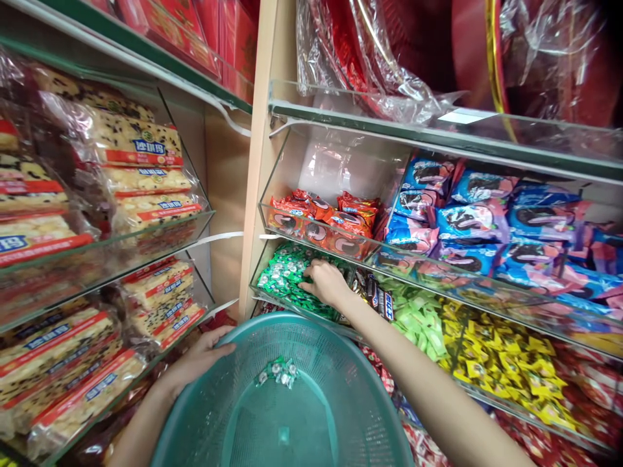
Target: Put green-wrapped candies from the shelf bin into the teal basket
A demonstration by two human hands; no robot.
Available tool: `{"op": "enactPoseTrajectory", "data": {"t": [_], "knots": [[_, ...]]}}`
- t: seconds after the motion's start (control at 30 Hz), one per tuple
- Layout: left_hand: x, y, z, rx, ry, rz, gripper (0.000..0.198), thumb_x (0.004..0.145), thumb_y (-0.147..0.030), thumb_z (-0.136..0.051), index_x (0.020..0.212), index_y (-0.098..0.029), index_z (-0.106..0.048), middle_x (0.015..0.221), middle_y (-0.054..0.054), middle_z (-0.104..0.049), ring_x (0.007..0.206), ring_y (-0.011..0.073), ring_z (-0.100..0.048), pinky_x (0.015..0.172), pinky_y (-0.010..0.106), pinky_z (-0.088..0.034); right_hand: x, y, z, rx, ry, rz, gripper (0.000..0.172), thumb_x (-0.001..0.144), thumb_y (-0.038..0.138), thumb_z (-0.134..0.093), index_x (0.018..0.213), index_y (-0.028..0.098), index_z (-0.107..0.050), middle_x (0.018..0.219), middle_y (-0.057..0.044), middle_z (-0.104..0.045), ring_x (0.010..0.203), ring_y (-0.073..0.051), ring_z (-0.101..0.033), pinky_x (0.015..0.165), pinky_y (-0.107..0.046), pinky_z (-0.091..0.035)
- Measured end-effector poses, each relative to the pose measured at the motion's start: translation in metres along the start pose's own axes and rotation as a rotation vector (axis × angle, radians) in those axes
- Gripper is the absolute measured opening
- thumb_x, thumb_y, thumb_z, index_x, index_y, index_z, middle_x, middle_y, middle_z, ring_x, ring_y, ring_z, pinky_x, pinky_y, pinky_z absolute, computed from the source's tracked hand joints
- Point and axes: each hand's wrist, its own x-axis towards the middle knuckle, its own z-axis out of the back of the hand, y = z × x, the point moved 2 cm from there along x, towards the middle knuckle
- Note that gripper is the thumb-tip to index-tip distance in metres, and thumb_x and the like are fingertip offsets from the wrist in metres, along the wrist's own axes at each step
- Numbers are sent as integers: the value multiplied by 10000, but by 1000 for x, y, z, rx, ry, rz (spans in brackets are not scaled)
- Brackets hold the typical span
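Teal basket (pixel 311 415), rim gripped by left hand (pixel 204 353) to steady it; right hand (pixel 325 282), fingers curled, digs among green candies (pixel 285 275); few already inside.

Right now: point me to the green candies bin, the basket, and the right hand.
green candies (pixel 280 275), head view, on the wrapped pile left of the hand.
basket (pixel 311 322), head view, on its far rim.
right hand (pixel 325 283), head view, on its back.

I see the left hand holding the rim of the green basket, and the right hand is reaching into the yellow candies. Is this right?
Not quite. In the head view the right hand reaches into the green candies, not the yellow candies, which lie further right on the same shelf. The rest holds: the left hand holds the rim of the green basket.
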Motion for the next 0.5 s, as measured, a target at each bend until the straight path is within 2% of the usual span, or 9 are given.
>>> {"op": "enactPoseTrajectory", "data": {"t": [0.23,0.5], "knots": [[0,2,2,1,36,-18,410,743,-383,-709,1080,-171,-613,1053,75,-654,877,247,-601,762,302,-469,0,4,-1,15,7,-10,210,841,340,-555,862,178,-687,951,-96,-635,957,-218,-560,793,-287,-409],[3,4,4,0,50,-13,381,777,-348,-690,1092,-163,-583,1043,68,-656,868,221,-594,769,293,-459,-1,2,-1,54,16,-7,247,887,315,-486,814,190,-686,866,-63,-653,861,-180,-586,727,-254,-395]]}}
